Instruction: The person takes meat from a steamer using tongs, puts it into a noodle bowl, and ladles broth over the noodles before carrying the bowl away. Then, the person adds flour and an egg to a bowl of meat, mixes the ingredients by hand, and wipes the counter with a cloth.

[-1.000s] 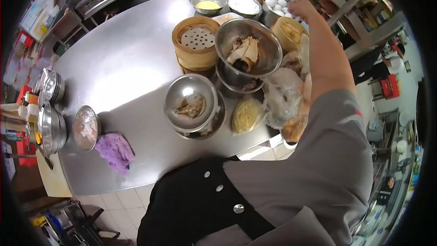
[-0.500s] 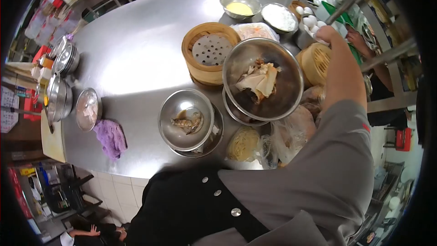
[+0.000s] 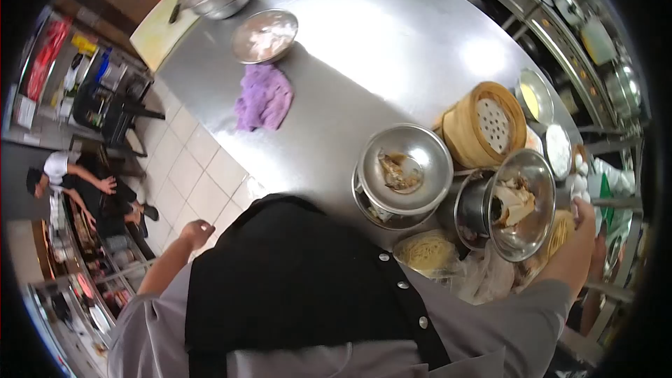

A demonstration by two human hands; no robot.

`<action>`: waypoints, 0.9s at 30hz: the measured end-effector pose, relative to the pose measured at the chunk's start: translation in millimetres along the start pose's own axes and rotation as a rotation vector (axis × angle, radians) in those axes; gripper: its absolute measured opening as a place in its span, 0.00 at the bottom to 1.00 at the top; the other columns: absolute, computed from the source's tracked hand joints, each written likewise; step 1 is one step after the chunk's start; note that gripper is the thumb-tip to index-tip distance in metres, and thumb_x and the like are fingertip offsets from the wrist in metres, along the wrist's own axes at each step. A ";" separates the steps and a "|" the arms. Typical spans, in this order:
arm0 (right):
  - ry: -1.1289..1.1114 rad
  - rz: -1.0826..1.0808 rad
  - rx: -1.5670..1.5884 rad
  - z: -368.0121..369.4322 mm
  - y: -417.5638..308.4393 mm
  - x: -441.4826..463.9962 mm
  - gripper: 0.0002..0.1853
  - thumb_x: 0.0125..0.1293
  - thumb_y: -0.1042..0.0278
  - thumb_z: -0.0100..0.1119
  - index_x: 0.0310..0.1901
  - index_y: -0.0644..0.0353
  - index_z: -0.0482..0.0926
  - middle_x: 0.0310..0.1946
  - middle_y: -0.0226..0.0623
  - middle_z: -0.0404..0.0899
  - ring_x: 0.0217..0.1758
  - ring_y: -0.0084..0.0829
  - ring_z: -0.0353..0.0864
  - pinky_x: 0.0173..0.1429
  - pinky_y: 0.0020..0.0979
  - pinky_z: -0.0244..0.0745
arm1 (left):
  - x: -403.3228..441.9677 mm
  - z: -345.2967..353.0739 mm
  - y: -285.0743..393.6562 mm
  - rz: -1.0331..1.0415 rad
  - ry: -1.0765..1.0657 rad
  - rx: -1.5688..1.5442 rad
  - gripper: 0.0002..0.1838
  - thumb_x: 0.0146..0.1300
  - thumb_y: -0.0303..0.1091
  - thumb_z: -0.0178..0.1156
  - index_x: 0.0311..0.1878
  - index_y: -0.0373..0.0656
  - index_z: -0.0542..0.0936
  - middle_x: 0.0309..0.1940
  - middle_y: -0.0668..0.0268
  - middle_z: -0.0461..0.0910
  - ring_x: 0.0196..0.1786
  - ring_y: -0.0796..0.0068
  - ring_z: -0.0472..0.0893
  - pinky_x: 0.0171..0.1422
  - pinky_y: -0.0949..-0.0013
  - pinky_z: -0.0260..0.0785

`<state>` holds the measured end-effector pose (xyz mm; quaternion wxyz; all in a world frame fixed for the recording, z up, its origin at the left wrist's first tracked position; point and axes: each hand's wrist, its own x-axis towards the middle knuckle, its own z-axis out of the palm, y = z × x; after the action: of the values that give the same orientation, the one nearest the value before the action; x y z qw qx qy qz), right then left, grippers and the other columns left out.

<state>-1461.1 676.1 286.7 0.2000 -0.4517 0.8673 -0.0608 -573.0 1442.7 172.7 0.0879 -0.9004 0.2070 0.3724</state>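
My right hand (image 3: 581,211) reaches to the far right, beside white eggs (image 3: 578,185); its fingers are mostly hidden, so any hold is unclear. Close by, a steel bowl (image 3: 542,234) contains pale and brown food pieces (image 3: 516,204) and rests above a steel pot (image 3: 473,204). My left hand (image 3: 199,234) hangs over the floor away from the table, its fingers curled with nothing seen in them. Nearer my body, another steel bowl (image 3: 432,150) with brownish shrimp-like pieces (image 3: 399,172) sits on a lower bowl.
A bamboo steamer (image 3: 462,129) has a perforated liner. Bagged noodles (image 3: 425,252) lie near the table edge. A purple cloth (image 3: 264,98), a bowl of pale food (image 3: 241,38) and a cutting board with a knife (image 3: 173,15) are left. A person (image 3: 91,182) sits beyond the table.
The view has swung left, so the tabletop things appear turned and shifted right. My left hand has come into view. My right hand remains near the eggs.
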 end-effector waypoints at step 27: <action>-0.284 -0.592 1.238 142.4 -113.9 -685.0 0.24 0.72 0.55 0.55 0.62 0.61 0.74 0.50 0.37 0.82 0.50 0.30 0.82 0.52 0.33 0.78 | 291.5 22.5 -237.4 0.366 -0.143 -0.058 0.27 0.62 0.53 0.64 0.51 0.36 0.84 0.42 0.51 0.87 0.48 0.57 0.86 0.55 0.60 0.76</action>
<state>-966.8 1173.6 389.4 0.5072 -0.4755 0.4789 -0.5360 -297.6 1573.6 -48.4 0.0072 -0.8212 0.3498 0.4508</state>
